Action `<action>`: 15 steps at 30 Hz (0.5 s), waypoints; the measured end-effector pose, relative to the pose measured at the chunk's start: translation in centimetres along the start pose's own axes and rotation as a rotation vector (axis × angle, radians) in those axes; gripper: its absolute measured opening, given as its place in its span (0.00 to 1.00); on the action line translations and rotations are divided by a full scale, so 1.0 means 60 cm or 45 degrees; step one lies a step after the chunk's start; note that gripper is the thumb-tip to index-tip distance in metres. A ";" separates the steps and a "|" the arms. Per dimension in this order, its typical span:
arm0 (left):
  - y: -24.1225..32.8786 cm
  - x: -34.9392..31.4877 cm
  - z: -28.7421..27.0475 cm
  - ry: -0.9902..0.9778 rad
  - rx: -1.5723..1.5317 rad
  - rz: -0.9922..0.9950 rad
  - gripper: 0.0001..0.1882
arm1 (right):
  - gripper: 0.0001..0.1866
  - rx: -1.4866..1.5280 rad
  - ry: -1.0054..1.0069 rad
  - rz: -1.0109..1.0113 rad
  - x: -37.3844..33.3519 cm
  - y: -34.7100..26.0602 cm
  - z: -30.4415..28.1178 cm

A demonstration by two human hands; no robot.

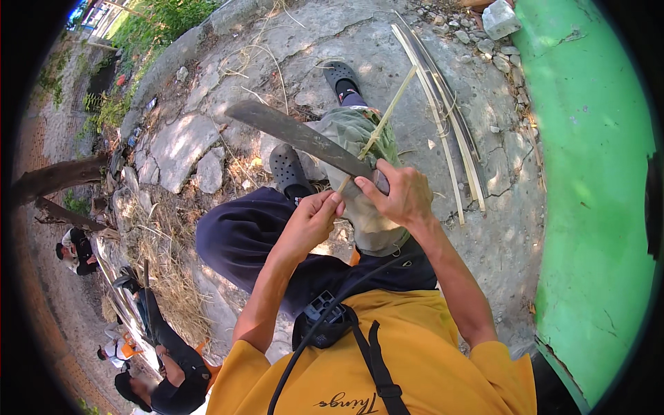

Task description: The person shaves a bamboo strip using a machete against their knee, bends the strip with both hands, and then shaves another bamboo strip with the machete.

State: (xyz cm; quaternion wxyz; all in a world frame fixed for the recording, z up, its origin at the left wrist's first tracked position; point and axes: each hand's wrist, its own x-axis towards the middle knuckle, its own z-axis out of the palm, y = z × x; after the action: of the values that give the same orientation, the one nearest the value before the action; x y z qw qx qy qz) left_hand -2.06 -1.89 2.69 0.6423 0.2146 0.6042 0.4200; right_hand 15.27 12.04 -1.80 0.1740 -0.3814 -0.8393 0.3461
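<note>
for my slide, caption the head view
Left hand pinches a pale strip; right hand holds a broad dark blade across it.

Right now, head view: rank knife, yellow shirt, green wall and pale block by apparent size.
1. Green wall
2. Yellow shirt
3. Knife
4. Pale block
Apparent size only; nearness enlarges the shirt.

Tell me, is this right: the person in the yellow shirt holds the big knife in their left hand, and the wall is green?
Not quite: the head view shows the big knife in the right hand. The left hand pinches a thin strip instead. The shirt is yellow and the wall is green.
</note>
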 end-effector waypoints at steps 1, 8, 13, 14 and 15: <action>-0.001 0.003 0.001 0.006 0.001 0.009 0.19 | 0.31 -0.034 -0.034 -0.069 -0.001 -0.001 0.001; -0.025 -0.012 -0.004 -0.081 -0.260 -0.053 0.18 | 0.32 0.185 -0.086 0.079 0.018 0.006 -0.009; -0.021 0.004 -0.004 -0.110 -0.375 -0.119 0.17 | 0.32 0.039 -0.017 -0.075 0.006 0.011 -0.003; -0.018 0.004 -0.002 -0.097 -0.401 -0.144 0.17 | 0.32 0.039 -0.012 -0.071 0.009 0.012 -0.004; -0.018 0.002 -0.001 -0.103 -0.397 -0.147 0.17 | 0.32 0.084 -0.046 -0.017 0.016 0.012 -0.005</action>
State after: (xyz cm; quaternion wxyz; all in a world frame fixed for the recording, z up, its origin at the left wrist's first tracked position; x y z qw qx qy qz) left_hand -1.83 -2.41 1.79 0.7145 0.0940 0.5167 0.4622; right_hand 15.19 13.22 -2.07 0.1734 -0.3637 -0.8330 0.3793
